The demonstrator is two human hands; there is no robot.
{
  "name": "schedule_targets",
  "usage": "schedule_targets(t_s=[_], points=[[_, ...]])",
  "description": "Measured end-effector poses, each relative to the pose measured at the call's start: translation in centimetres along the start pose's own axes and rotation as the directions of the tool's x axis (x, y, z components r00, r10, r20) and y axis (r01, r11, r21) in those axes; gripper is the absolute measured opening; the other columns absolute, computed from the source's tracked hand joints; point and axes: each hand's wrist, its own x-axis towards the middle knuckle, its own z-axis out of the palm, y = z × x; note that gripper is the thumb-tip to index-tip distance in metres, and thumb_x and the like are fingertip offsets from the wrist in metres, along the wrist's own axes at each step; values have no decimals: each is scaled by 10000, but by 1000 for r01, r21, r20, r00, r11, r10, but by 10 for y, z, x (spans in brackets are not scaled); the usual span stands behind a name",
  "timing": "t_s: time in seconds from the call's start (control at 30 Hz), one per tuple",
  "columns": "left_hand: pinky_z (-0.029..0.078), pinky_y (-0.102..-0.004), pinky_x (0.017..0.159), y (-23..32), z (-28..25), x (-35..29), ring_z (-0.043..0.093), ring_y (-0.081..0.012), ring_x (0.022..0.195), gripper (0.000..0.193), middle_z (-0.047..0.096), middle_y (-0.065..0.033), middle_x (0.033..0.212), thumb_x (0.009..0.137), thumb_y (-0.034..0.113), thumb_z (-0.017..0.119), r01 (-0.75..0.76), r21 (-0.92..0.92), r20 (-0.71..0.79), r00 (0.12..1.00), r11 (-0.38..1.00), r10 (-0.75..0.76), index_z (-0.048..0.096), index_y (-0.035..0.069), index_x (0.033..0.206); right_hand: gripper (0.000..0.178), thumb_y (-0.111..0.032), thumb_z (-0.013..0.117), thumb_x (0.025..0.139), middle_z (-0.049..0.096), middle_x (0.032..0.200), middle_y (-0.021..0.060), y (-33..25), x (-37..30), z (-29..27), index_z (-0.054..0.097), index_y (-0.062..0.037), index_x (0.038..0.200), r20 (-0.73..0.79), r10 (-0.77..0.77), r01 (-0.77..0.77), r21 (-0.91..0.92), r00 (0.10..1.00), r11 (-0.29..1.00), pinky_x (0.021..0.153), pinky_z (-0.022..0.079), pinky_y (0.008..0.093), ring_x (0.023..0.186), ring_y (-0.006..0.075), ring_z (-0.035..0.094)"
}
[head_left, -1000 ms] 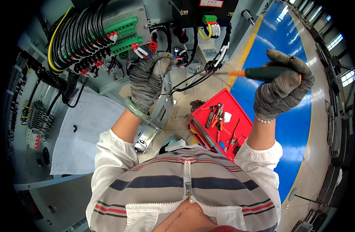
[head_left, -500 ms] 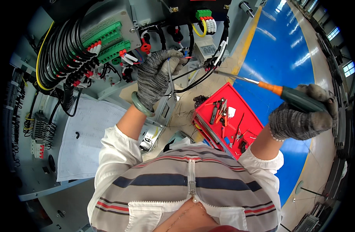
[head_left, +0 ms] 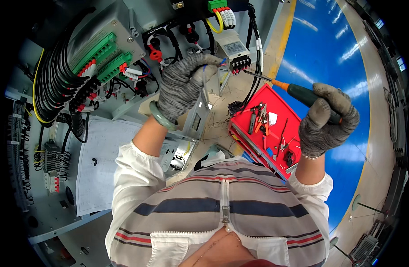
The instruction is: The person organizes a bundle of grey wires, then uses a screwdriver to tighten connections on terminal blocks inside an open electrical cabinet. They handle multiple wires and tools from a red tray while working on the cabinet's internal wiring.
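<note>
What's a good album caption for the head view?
Gloved left hand pinches thin wires; right hand points a screwdriver at a terminal block.

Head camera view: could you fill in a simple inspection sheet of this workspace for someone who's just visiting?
Surface: red tray with pliers, other tools and a white scrap on it.
Job's things: screwdriver, its tip by the black terminals of a pale module; contact unclear.
Clutter: a small dark piece on the paper sheet; dark strands on the pale floor.
Hands: both gloved; left hand pinches a wire end with red and blue; right hand grips the screwdriver.
Cables: black bundle, bent, beside green terminal blocks; a yellow wire along its outer edge.
Surroundings: blue floor with yellow edging; windows at upper right.
</note>
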Motion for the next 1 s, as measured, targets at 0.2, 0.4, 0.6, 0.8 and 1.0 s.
schedule_targets(t_s=[0.2,0.4,0.6,0.8,1.0], points=[[492,-238,664,-13,16,14,596,-96,756,209,650,-62,873,905,177,550,-52,163,-63,996,985,63,613,13,1019,306,-222,702,787,640,839,154,17,-45,-5,495,-57,940,-177,66,-57,55,982,997,652,520,288,699,186,628],[493,-232,637,-11,26,21,618,-101,722,217,656,-73,881,925,194,513,17,116,-74,997,993,-9,572,13,1029,338,-263,685,800,632,850,155,19,-59,13,467,-65,966,-341,115,-93,80,933,992,659,524,295,727,199,629],[491,-230,633,-16,28,19,621,-99,696,220,659,-77,887,932,210,498,6,148,-112,994,989,11,567,20,1019,349,-261,666,814,619,899,175,19,-71,6,442,-61,992,-227,53,-59,-22,973,998,660,523,294,776,203,626],[490,-230,630,-18,30,18,614,-96,679,214,651,-64,868,930,214,500,26,150,-138,990,988,-5,570,29,1011,319,-249,661,820,626,868,175,15,-70,6,452,-67,979,-257,70,-81,-33,964,996,649,514,287,765,199,624],[494,-235,629,-17,31,19,603,-93,659,208,641,-58,849,925,210,510,49,130,-150,988,990,-30,572,27,1003,311,-234,667,816,627,883,169,11,-70,10,460,-71,982,-272,82,-88,-11,959,996,666,511,288,769,192,621]])
